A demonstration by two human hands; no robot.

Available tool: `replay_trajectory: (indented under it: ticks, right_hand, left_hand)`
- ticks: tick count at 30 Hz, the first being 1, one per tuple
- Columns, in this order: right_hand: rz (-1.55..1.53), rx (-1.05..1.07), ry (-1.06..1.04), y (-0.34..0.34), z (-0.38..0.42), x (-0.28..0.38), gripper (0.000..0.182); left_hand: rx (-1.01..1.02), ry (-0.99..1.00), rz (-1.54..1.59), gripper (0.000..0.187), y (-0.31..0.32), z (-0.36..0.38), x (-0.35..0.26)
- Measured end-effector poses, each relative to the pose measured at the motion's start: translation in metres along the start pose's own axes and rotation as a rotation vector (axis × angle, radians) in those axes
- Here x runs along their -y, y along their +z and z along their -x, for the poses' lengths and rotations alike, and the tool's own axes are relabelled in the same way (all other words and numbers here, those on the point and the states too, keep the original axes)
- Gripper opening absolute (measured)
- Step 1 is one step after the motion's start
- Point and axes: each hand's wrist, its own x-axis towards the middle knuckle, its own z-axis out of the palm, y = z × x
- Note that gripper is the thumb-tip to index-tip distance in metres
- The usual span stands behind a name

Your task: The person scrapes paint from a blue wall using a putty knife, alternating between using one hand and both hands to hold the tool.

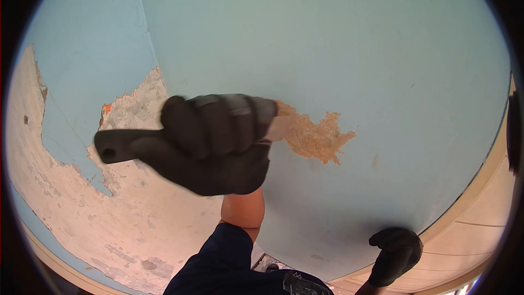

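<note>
My left hand, in a dark glove, is wrapped around the black handle of a scraper. The handle's end, with a hanging hole, sticks out to the left. On the other side the scraper's flat blade shows partly, over the left edge of a bare brownish patch in the pale blue-green wall paint. My right hand, also in a dark glove, is low on the right, close to the wall, its fingers curled together. Nothing shows in it.
Painted wall fills most of the view. Farther left, a large area of paint is gone, exposing pale, stained plaster with ragged paint edges. Light-coloured trim curves along the right, beside pale panels. A dark object stands at the right edge.
</note>
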Motion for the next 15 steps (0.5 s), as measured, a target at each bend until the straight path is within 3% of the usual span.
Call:
replay_trajectory:
  ticks: [1,5,9,10,11,15]
  right_hand:
    - [-0.003,0.008,0.007,0.000,-0.001,0.000,0.025]
    - [0.006,0.026,-0.008,-0.002,0.000,-0.002,0.027]
    - [-0.014,-0.008,0.010,0.001,-0.001,-0.003,0.027]
    - [-0.018,-0.022,0.012,0.001,0.001,-0.004,0.027]
    - [-0.018,-0.023,0.015,0.001,0.002,-0.004,0.027]
    - [-0.024,-0.060,0.030,0.002,0.001,-0.005,0.027]
  left_hand:
    - [-0.018,0.083,-0.025,0.060,0.000,0.000,-0.006]
    - [0.011,0.034,-0.015,0.059,-0.007,0.003,0.008]
    - [0.094,0.025,0.011,0.067,-0.016,-0.004,-0.020]
    - [-0.048,0.063,0.096,0.072,-0.019,0.006,-0.013]
    - [0.135,-0.090,0.050,0.074,-0.022,-0.004,-0.005]
    - [0.000,0.013,-0.006,0.067,-0.001,-0.002,-0.005]
